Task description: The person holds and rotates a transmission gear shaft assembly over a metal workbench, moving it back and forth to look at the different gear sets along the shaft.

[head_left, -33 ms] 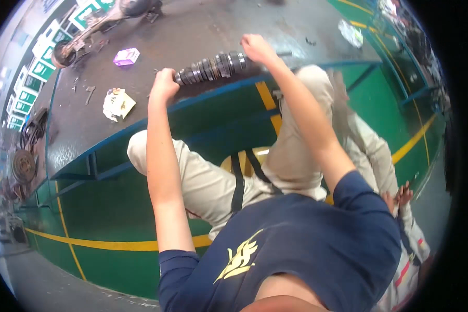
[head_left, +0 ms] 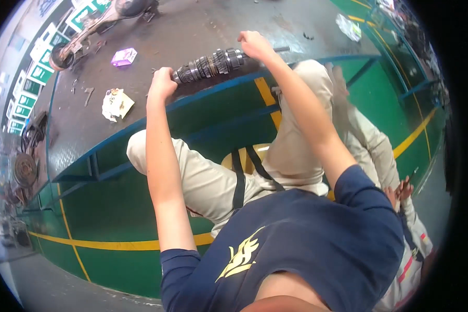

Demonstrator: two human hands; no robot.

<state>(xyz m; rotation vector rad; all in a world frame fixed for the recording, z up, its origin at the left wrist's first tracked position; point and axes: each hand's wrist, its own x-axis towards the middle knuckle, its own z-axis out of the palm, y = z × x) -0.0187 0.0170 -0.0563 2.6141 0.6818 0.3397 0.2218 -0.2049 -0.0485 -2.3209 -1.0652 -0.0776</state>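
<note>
A long grey metal shaft [head_left: 198,69] ringed with toothed gears [head_left: 229,60] lies along the near edge of a dark, blue-framed table [head_left: 197,28], towards twelve o'clock. The bare left hand [head_left: 162,85] wraps its nine-o'clock end; the bare right hand [head_left: 256,46] curls over its two-o'clock end, though whether those fingers close I cannot tell. From the shaft, a purple-and-white box [head_left: 124,57] sits at nine o'clock, a crumpled pale-yellow wrapper [head_left: 118,104] at eight.

View tilted a bit vs b4, gear shaft [head_left: 209,66] showing sharper
</note>
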